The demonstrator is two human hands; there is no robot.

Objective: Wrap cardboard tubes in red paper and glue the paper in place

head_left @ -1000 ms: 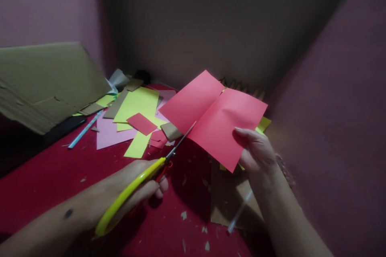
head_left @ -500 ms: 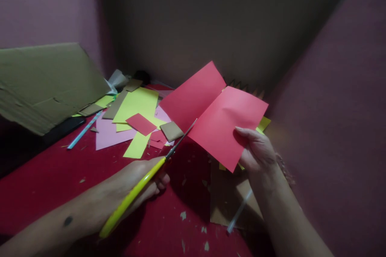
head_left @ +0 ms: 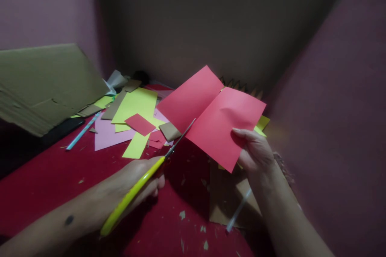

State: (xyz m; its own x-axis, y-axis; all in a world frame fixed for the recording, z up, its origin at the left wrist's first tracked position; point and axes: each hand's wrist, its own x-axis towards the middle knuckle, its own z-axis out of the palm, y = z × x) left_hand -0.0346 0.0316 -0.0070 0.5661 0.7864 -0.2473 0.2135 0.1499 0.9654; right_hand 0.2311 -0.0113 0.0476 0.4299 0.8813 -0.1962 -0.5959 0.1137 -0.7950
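Note:
My left hand [head_left: 144,176] is closed around a pair of scissors [head_left: 132,196] with yellow handles. Their metal blades point up and away, at the cut in a sheet of red paper [head_left: 223,128]. That cut splits the sheet into a left flap and a right part, which still seem to meet near the far edge. Between thumb and fingers, my right hand [head_left: 256,150] grips the right part at its lower right side. The fingers behind the paper are hidden. Below the paper lies a piece of brown cardboard [head_left: 223,204].
Yellow paper [head_left: 135,106], pink paper [head_left: 111,134] and a small red piece [head_left: 140,124] lie at the left. A large cardboard piece [head_left: 48,84] leans further left. Tubes, one blue [head_left: 83,131] and one clear [head_left: 238,211], and scraps lie on the red surface [head_left: 99,172].
The left flap of red paper has dipped slightly. The scissor blades look closer together at the cut, and both hands keep nearly the same place.

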